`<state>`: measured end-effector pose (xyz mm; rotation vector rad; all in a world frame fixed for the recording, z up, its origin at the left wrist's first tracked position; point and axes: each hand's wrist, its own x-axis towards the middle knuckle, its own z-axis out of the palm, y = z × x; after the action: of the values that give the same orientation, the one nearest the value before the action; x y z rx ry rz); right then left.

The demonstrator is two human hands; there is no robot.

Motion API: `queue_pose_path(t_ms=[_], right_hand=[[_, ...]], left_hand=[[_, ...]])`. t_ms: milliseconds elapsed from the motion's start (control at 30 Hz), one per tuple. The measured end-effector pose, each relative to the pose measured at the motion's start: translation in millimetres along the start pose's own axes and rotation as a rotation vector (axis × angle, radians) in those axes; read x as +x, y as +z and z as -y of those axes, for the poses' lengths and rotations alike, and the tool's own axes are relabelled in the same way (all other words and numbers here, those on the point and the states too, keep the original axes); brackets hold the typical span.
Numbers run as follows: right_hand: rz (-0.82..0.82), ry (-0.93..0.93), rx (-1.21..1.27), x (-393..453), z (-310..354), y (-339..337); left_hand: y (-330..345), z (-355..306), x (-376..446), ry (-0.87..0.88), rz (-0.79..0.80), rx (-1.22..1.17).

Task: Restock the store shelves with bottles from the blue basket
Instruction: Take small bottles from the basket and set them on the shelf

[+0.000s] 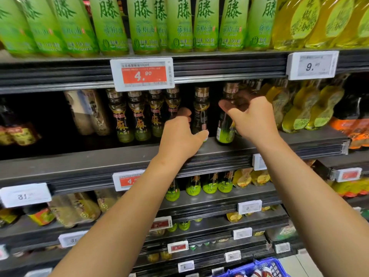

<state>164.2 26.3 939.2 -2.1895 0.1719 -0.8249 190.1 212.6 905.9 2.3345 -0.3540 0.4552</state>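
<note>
Blue plastic basket (259, 269) at six o'clock; your hands' grip pinches two slippery, fragile dark glass bottles: left hand (179, 136) low, right hand (251, 116) mid-body.

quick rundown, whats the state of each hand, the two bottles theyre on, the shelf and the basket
left hand: grip round a dark bottle, upright on the shelf
right hand: grip round a second bottle, upright on the same shelf
shelf: partly stocked, dark gap at left
blue basket: bottles inside it

Two bare forearms, no sleeves visible to the frame's edge. The left hand (180, 136) and right hand (252, 118) wear no gloves, rings, watch or wristband.
</note>
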Motion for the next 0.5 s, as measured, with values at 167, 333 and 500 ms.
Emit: queue_pose_path(t_ms=[167,333,500], right_hand=[[-0.004,-0.022,-0.123,4,1,13],[-0.027,-0.038,-0.233,2,4,18],[-0.127,-0.102,-0.394,-10,12,-2]], left_hand=[[12,0,4,-0.019,0.062,0.052],[18,5,5,-0.027,0.072,0.034],[14,13,5,-0.016,0.1,0.021]])
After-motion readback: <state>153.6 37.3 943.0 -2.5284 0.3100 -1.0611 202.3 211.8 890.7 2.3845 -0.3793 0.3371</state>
